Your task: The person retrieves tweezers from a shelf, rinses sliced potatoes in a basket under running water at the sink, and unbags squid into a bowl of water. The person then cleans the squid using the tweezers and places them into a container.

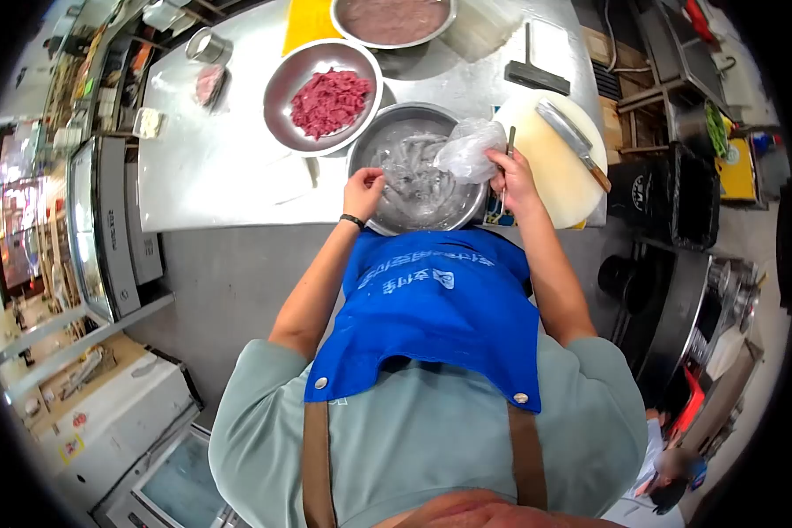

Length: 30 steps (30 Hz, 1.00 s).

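A steel bowl point(361, 141) stands at the table's near edge, holding greyish, glossy, translucent pieces point(409, 180) that I cannot name for certain. My right hand point(517, 182) is closed over the bowl's right rim on a crumpled clear plastic bag point(472, 150). A thin dark stick-like tool point(511, 139) also passes through that hand; its kind is unclear. At the left rim, my left hand point(363, 191) has its fingers curled together, and whatever they may hold is hidden.
Behind stands a bowl point(275, 101) of red cut meat point(330, 101), near another bowl point(394, 42) of brownish-pink contents. On the right, a knife point(572, 141) lies on a round cutting board point(537, 163). A scraper point(537, 77), a metal cup point(205, 46) and bagged meat point(209, 84) are farther back.
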### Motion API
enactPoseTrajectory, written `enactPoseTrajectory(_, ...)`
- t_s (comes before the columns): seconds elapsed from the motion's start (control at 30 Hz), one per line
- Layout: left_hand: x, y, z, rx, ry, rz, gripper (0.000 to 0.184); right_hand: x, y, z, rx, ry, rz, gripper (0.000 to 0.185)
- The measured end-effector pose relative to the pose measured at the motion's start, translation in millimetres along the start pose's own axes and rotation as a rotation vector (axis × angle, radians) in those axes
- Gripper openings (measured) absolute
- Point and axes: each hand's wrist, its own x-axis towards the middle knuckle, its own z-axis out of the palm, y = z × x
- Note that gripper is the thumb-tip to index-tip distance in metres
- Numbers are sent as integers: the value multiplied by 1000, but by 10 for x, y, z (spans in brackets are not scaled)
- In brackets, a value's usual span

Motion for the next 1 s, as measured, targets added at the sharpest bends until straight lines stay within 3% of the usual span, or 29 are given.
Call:
enactPoseTrajectory(0.1,-73,169,103,-155,-111,3,31,24,-56,153,0,-56,56,14)
enactPoseTrajectory(0.17,-97,415,183,-475,-203,-70,37,109,-9,180,-11,-92,86,12)
enactPoseTrajectory(0.23,-20,449,218,-497,-205,-123,40,225,81,173,162,-271,201,10)
enactPoseTrajectory(0.37,67,400,238,-575,-135,-178,33,331,150,120,222,-196,366,9)
enactPoseTrajectory(0.47,112,90,212,-454,-29,-174,29,241,115,184,244,-87,359,11)
enactPoseTrajectory(0.53,139,-135,149,197,54,-129,27,245,133,128,256,-121,356,11)
enactPoseTrajectory(0.63,-39,-68,90,470,109,47,23,235,144,59,261,-145,335,12)
enactPoseTrajectory(0.7,-52,11,73,470,62,31,26,200,146,24,257,-139,324,12)
enactPoseTrajectory(0.77,-49,42,168,-342,-189,-153,40,143,139,53,260,-106,331,12)
enactPoseTrajectory(0.83,-112,393,228,-778,-298,-330,56,94,150,144,267,-70,347,13)
enactPoseTrajectory(0.87,-111,511,254,-780,-283,-325,56,119,178,120,316,-150,395,13)
enactPoseTrajectory(0.93,-98,662,320,-1138,-499,-402,56,169,263,92,380,-277,441,17)
enactPoseTrajectory(1.0,-53,779,351,-1124,-523,-335,60,234,333,91,280,-209,408,15)
